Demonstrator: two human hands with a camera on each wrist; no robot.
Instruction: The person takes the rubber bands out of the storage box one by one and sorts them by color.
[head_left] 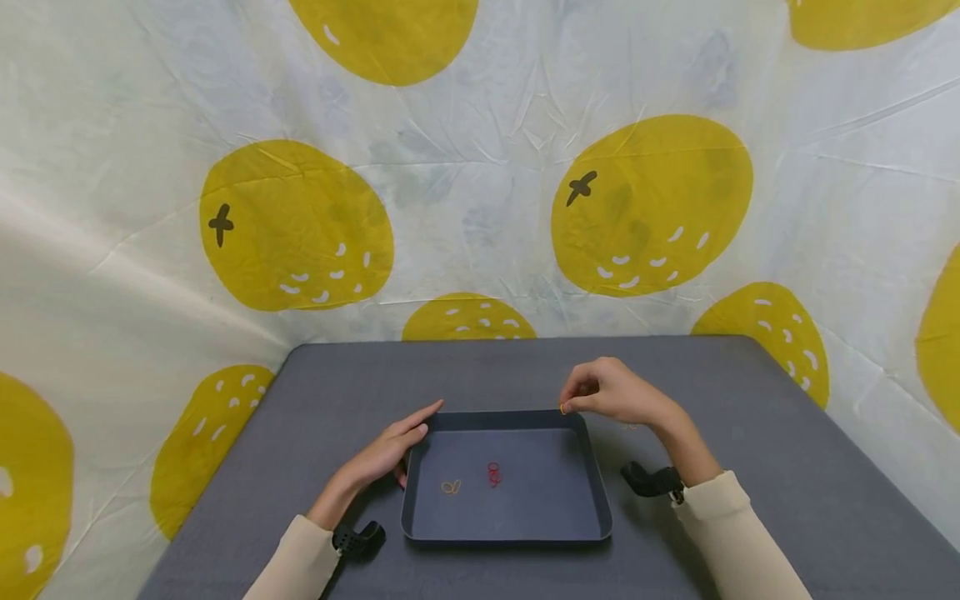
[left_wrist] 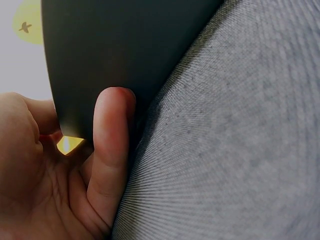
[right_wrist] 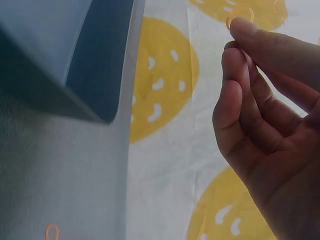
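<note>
A dark grey rectangular tray (head_left: pixel 517 533) lies on the table. My left hand (head_left: pixel 378 458) holds its left wall near the far corner; in the left wrist view, a finger (left_wrist: pixel 111 135) lies against the outer side of the tray. Over the tray's far right corner, my right hand (head_left: pixel 615 392) pinches a small yellow rubber band (right_wrist: pixel 245 12) between thumb and fingertip. Inside the tray are red rubber bands (head_left: pixel 494 475) near the middle and a tan-yellow rubber band (head_left: pixel 451 487), looped over itself, to their left.
On the grey table (head_left: pixel 345 375), an orange rubber band (right_wrist: pixel 52 232) lies to the right of the tray, partly behind my right wrist in the head view. A white cloth (head_left: pixel 465 225) printed with yellow fruit hangs behind the table. Each wrist wears a black camera mount (head_left: pixel 651 480).
</note>
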